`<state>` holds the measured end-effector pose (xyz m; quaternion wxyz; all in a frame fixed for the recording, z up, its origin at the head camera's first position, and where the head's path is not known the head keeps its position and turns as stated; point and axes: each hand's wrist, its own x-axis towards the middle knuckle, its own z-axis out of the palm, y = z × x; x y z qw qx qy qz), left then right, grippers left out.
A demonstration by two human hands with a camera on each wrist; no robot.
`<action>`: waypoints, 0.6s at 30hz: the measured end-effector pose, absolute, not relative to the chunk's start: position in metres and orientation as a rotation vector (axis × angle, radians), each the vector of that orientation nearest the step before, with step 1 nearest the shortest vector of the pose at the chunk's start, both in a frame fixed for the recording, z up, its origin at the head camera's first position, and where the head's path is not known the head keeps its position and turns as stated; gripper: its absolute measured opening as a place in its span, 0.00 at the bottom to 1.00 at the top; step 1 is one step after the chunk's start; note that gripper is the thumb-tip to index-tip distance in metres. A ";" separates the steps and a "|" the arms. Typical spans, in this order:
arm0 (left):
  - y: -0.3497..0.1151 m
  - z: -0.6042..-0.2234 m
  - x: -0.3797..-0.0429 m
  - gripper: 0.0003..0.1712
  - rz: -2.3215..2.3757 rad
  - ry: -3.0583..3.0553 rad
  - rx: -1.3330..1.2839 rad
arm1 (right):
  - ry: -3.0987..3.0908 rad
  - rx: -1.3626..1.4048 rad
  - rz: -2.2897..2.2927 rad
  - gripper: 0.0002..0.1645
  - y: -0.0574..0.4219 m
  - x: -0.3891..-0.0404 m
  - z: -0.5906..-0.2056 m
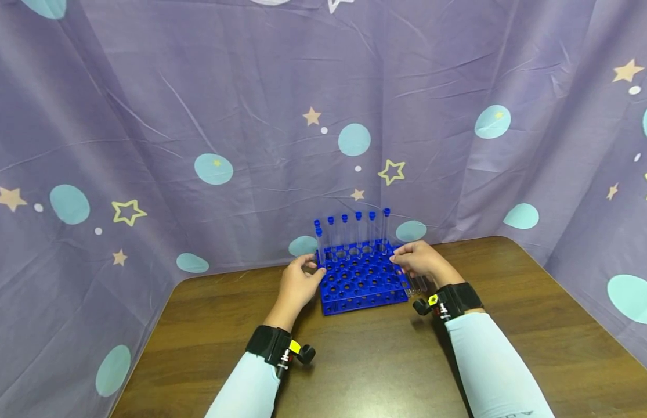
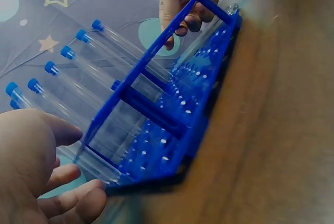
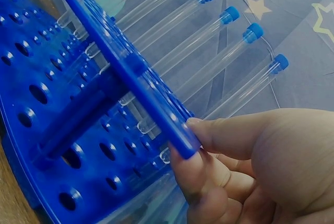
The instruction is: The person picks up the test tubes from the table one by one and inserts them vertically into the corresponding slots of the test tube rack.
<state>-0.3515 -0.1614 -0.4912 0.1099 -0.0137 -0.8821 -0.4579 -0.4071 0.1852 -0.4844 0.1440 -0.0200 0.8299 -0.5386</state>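
Desk: Head view, centre of the frame?

Photographer: A rectangular blue plastic rack with round holes point(image 1: 362, 293) stands on the brown wood-grain table point(image 1: 365, 360), its long axis running left to right between the left hand point(image 1: 298, 283) and the right hand point(image 1: 420, 259), one at each end, neither plainly nearer.

Desk: Count?

Photographer: One rack, seven slim clear tubes with blue caps point(image 1: 358, 216) upright in it; loose clear tubes point(image 1: 416, 284) beside its right end, too hidden to count.

Desk: Left wrist view?

Photographer: Lower left, thumb and bent fingers grip the rack's end; seven caps show.

Desk: Right wrist view?

Photographer: Lower right, thumb and finger pinch the upper plate's corner; five caps in frame.
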 end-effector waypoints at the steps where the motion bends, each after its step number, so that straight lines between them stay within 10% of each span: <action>1: -0.163 -0.494 -0.349 0.29 -1.395 -2.595 -0.023 | 2.393 -0.057 -1.552 0.23 0.185 -0.407 -0.484; 18: -0.167 -0.517 -0.336 0.22 -1.724 -2.508 0.015 | 2.414 -0.077 -1.534 0.25 0.185 -0.405 -0.485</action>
